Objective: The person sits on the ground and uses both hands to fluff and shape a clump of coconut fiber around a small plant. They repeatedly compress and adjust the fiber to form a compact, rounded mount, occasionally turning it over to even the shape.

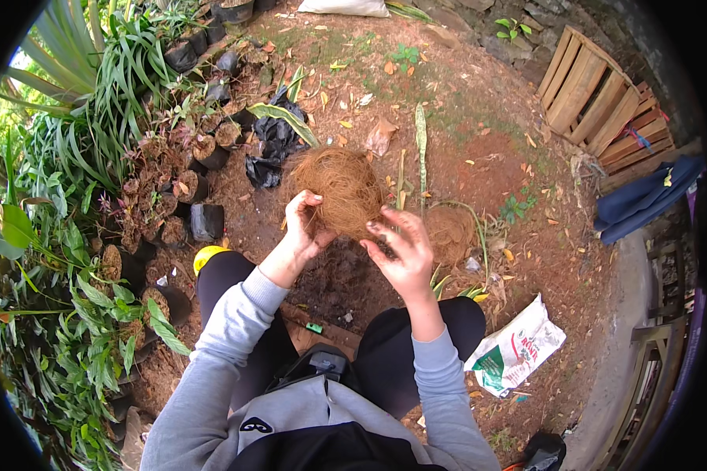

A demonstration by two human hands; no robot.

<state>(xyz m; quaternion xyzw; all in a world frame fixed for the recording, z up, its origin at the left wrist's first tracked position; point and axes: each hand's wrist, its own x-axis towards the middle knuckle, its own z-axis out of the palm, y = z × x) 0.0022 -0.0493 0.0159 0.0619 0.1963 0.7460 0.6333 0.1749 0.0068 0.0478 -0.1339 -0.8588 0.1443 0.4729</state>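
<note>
A round bundle of brown plant fibre (343, 187), much like coconut coir, is held up in front of me. My left hand (307, 226) grips its lower left side, the thumb and fingers against the strands. At its lower right, my right hand (402, 244) has its fingers spread and curved, with dark soil on the fingertips; whether they press on the fibre is hard to tell. A second, flatter mat of fibre (449, 234) lies on the ground just right of my right hand. Black plastic (277, 132) and cut snake plant leaves (420, 147) lie beyond the bundle.
Potted plants in black polybags (207, 222) line the left side, beside dense foliage. A printed white sack (515, 347) lies at the right, near my knee. Farther right are a wooden crate (589, 88), dark blue cloth (648, 197) and a concrete edge (610, 329).
</note>
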